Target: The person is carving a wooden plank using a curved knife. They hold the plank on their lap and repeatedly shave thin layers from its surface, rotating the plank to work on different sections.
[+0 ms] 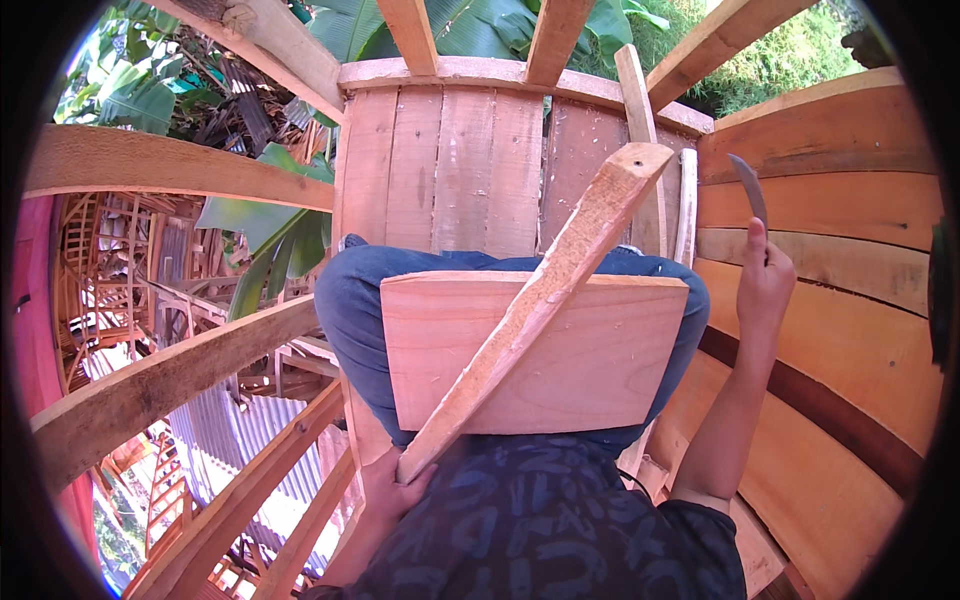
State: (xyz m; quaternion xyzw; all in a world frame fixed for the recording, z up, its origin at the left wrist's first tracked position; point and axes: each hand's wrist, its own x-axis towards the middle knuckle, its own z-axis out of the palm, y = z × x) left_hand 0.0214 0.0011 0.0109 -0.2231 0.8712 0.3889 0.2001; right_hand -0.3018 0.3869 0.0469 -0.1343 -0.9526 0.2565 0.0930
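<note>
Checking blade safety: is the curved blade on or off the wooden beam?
Off: the right hand holds the curved blade up, apart from the wooden beam.

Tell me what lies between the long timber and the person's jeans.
The head view shows a flat wooden board there: it rests across the jeans, and the long timber crosses diagonally over it.

Fisheye view from head, down toward hands (pixel 395 482) (pixel 767 268)
</note>
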